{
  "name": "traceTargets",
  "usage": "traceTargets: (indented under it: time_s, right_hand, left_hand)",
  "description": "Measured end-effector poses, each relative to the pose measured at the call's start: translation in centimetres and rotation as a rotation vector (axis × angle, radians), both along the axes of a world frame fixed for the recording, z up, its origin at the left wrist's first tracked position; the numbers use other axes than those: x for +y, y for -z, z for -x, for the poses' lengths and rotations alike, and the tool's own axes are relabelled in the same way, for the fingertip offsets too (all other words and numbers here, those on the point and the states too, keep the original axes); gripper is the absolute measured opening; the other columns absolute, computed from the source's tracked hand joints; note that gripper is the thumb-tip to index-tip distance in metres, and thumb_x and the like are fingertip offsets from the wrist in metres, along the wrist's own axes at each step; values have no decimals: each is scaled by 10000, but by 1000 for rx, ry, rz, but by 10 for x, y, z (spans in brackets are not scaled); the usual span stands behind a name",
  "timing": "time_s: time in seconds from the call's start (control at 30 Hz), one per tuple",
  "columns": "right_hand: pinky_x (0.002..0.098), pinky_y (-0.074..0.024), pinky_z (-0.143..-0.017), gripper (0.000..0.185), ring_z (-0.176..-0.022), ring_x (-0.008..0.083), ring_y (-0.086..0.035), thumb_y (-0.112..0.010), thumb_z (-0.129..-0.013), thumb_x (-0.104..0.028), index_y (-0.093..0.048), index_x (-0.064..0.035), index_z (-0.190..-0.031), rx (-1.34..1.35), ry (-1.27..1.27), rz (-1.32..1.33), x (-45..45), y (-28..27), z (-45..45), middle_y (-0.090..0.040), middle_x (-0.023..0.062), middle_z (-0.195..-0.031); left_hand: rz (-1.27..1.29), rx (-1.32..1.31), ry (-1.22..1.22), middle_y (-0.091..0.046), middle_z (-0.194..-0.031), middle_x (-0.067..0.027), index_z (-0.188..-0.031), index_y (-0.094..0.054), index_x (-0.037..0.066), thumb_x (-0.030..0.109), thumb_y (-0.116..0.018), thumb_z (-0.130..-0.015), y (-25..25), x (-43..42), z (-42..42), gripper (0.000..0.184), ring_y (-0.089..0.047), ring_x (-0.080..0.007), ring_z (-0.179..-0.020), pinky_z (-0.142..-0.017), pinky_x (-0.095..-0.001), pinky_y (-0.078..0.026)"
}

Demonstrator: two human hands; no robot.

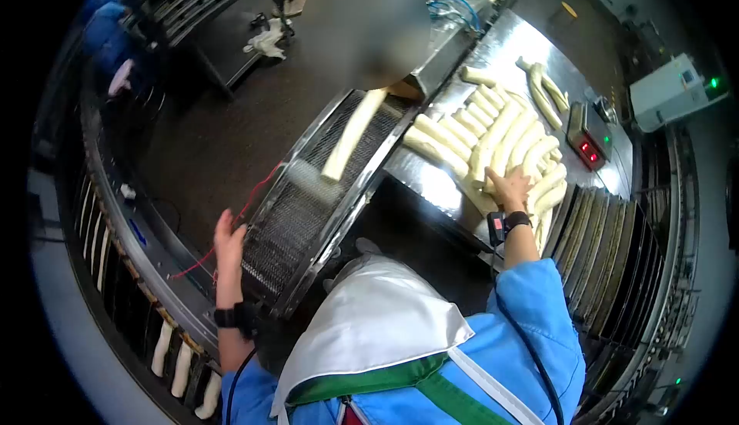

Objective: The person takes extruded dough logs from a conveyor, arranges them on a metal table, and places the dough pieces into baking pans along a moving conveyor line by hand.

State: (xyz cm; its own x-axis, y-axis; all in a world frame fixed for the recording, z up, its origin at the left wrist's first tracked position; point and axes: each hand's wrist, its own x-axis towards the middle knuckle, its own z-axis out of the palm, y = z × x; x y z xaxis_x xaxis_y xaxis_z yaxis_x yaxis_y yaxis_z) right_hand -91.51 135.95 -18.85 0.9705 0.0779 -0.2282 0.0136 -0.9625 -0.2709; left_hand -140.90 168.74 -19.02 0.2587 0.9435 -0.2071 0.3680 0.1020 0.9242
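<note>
My left hand (pixel 229 244) is raised beside the left rail of a mesh conveyor (pixel 289 217), its fingers apart and nothing in it. A long pale dough roll (pixel 354 134) lies on the mesh, further up the belt. My right hand (pixel 509 190) rests on a pile of dough rolls (pixel 504 136) on the metal table (pixel 531 44), its fingers spread over the near rolls. The undersides of those fingers are hidden from me. More long dough strips (pixel 545 94) lie apart from the pile, toward the far side of the table.
A scale with red digits (pixel 589 152) stands at the table's right edge. Stacked trays (pixel 596 248) are close to my right arm. At left, a curved rail (pixel 142 259) runs above trays holding dough strips (pixel 181 367). A person in blue (pixel 106 32) is at far left.
</note>
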Motion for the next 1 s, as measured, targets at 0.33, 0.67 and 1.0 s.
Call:
traceTargets:
  time_s: [0.33,0.67,1.0]
  right_hand:
    - [517,-232,-1062,902,-1328,447,-183,-710,-693,-436,-294,-52,-1396,-260,-265,23,34,49,15,-136,304,-1446]
    - [405,-466,-715,546,-817,311,-549,-708,-616,-321,-543,33,-997,25,-176,-233,33,38,-25,-535,198,-903]
    - [333,-399,-900,411,-990,225,-510,-591,-660,25,-530,-13,-1064,25,-954,-650,-11,27,-93,-551,71,-992]
  left_hand:
    - [-348,471,615,-456,-1273,-234,-1310,-360,-37,104,-647,-740,46,-30,-203,654,-445,-372,-1183,-1010,-393,-357]
    - [188,368,282,-559,-1019,-206,-1102,-517,-21,161,-604,-778,70,-33,-176,381,-574,-336,-867,-779,-449,-484]
    - [341,-1162,-432,-565,-839,-60,-1096,-516,-8,251,-607,-849,-114,-8,-54,368,-584,-136,-727,-605,-266,-508]
